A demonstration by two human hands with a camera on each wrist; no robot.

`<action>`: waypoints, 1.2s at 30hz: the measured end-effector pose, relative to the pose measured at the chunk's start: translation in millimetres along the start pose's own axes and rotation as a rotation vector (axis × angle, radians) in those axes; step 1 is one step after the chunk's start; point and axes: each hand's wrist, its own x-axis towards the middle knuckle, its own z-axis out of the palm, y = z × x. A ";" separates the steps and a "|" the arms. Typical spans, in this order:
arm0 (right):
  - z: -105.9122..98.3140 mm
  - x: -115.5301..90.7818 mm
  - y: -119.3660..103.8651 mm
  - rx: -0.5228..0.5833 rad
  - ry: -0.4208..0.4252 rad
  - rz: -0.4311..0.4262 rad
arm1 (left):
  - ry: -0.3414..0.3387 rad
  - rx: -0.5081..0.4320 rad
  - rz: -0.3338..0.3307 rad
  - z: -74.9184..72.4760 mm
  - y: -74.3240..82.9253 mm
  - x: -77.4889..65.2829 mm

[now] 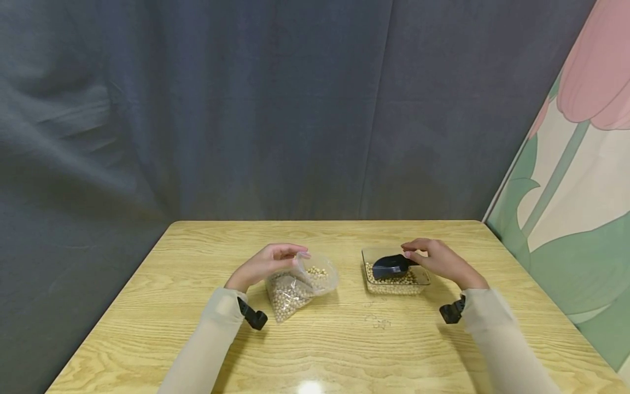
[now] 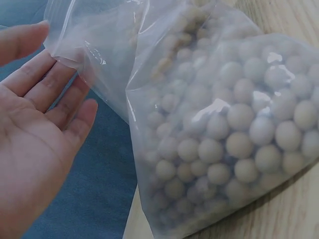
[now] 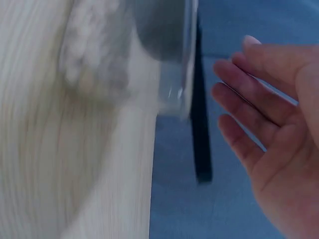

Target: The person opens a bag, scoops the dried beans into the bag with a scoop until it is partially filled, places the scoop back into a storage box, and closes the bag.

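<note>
My left hand [image 1: 268,265] pinches the upper edge of a clear zip bag [image 2: 149,94], with the thumb at its rim and fingertips partly behind the plastic. The bag holds round beige beans [image 2: 239,144] and leans on the table, its mouth spread toward the right. On the other side, a clear rectangular container [image 1: 396,290] holds more of these beans. A black scoop [image 1: 389,267] lies in it on the beans, its handle [image 3: 202,144] sticking out over the rim. My right hand [image 1: 440,262] is beside that handle, fingers loosely bent and apart from it in the right wrist view.
Both things stand on a light wooden table [image 1: 325,350], with space between them. Small clear marks or bits [image 1: 378,322] lie in front of the container. A dark curtain [image 1: 275,109] hangs behind the table, and a flower-painted panel [image 1: 566,219] stands at the right.
</note>
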 end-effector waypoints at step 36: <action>114.7 40.6 -118.4 0.610 -0.024 0.167 | 0.422 0.157 -0.142 4.6 1.8 13.9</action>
